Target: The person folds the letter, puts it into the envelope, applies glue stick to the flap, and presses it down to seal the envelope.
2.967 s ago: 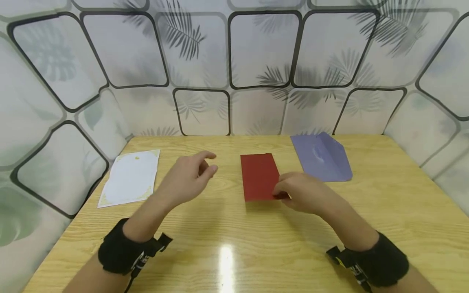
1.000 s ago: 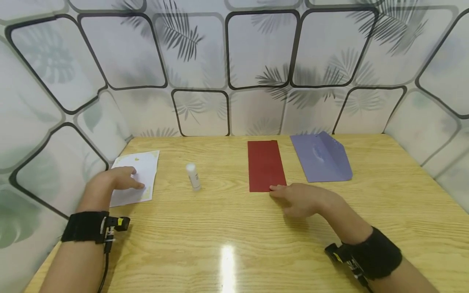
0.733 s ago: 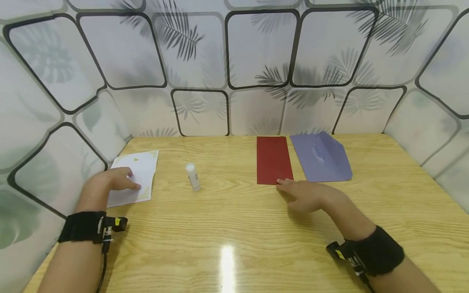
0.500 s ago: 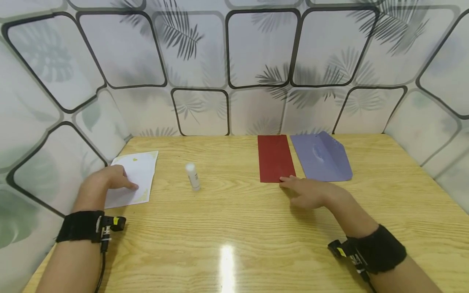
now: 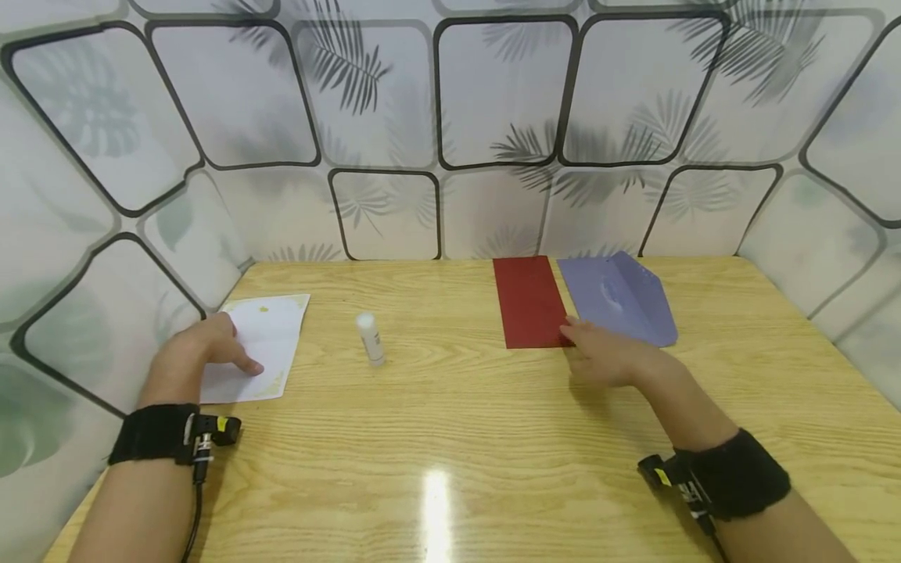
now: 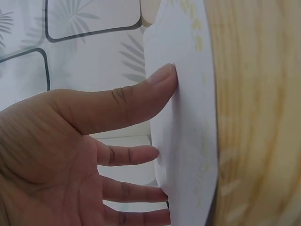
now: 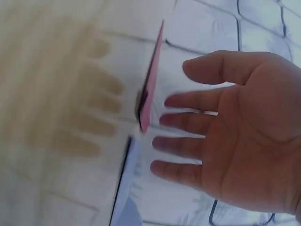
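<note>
My left hand [image 5: 193, 352] touches a white sheet of paper [image 5: 271, 336] with gold corner decoration at the left of the table. In the left wrist view, the thumb [image 6: 136, 106] lies on the sheet's face, while the other fingers reach straight to its far-side edge. A flat red paper rectangle [image 5: 531, 305] lies at the back right. My right hand [image 5: 608, 356] is by its near right corner, fingers extended and holding nothing. The right wrist view has the red rectangle [image 7: 149, 89] edge-on beyond the spread fingertips.
Right beside the red rectangle lies a purple envelope [image 5: 615, 313] with its flap unfolded. A small white capped tube [image 5: 371, 340] stands upright left of centre on the wooden table [image 5: 422, 430]. Patterned fabric walls [image 5: 394, 211] enclose the back and sides.
The red rectangle has slid back and right beside the purple envelope. My left hand has moved from the middle to the white sheet, exposing the tube; the sheet has just shifted slightly.
</note>
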`<state>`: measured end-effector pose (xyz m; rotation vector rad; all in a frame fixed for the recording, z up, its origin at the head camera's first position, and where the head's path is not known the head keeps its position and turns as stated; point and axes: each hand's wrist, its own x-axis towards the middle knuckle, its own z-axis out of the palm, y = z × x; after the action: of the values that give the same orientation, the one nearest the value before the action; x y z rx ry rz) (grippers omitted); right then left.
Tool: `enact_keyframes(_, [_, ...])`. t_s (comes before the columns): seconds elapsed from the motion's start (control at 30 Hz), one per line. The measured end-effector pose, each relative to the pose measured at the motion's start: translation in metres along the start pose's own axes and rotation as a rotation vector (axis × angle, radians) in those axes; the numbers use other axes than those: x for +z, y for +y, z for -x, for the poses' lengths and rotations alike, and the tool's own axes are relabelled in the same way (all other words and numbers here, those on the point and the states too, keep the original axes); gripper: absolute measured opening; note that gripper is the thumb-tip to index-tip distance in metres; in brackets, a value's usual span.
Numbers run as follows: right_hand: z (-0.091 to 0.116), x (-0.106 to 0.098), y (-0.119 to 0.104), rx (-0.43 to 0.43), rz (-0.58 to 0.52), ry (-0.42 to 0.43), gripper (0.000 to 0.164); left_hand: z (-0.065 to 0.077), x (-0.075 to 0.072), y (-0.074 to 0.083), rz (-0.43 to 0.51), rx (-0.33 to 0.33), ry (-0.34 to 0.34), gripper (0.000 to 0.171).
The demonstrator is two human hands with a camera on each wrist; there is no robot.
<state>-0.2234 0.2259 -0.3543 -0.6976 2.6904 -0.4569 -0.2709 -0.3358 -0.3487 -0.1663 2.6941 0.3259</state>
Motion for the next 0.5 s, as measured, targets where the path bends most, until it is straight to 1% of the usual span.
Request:
enact_keyframes(0.1, [0.006,-0.008,0.012,0.03,-0.029,0.02,0.067,-0.001,0.0,0.0,0.005,-0.01,-0.005,0.094])
enact_keyframes(0.23, [0.013,-0.016,0.025,0.065,-0.031,0.001,0.068,-0.003,-0.001,0.001,0.011,-0.032,-0.018,0.106])
enact_keyframes(0.37, [0.014,-0.017,0.03,0.068,0.015,-0.015,0.063,-0.003,-0.001,0.002,0.006,-0.033,-0.023,0.116])
enact_keyframes(0.5, [0.013,-0.019,0.029,0.086,0.091,-0.056,0.054,-0.004,0.0,0.0,0.039,-0.026,-0.003,0.122])
